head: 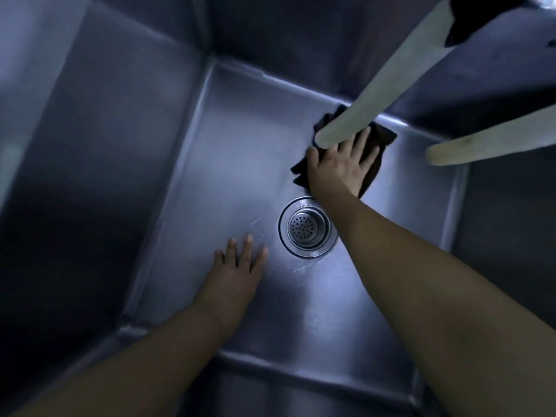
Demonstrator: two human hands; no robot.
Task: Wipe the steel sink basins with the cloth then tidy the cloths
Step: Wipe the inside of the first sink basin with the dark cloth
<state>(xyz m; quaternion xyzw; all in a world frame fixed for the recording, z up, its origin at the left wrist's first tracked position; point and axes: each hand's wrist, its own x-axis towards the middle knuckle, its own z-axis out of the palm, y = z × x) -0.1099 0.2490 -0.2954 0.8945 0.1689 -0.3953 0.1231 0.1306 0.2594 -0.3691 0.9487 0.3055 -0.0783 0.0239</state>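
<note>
From the head view, the person leans over a deep steel sink basin (210, 164), both bare arms reaching down to its floor. The drain strainer (307, 227) serves as the landmark. The dark cloth (379, 136) lies beyond the drain and a little to its right, flat against the basin floor close to the far wall. The right hand (340, 167) rests on top of it, palm down with fingers spread and pressing rather than gripping; nothing is pinched in a fist. The left hand (237, 266) sits on bare steel just left of the drain and nearer the person, flat and holding nothing, seemingly as a brace.

The cloth looks soft, thin and limp, probably light, and it crumples at its edges where it pokes out around the hand. It would likely slide easily on smooth steel, so downward palm pressure over its middle suits wiping; for lifting, bunching a fold between fingers and thumb would do.

Crumpled as it is, the cloth has no clear heading. Its visible spread runs roughly diagonally, from a corner just beyond the drain out toward the far right corner of the basin. Two pale spouts (388, 85) hang above it, one crossing over the cloth's far part and hiding some of it.
</note>
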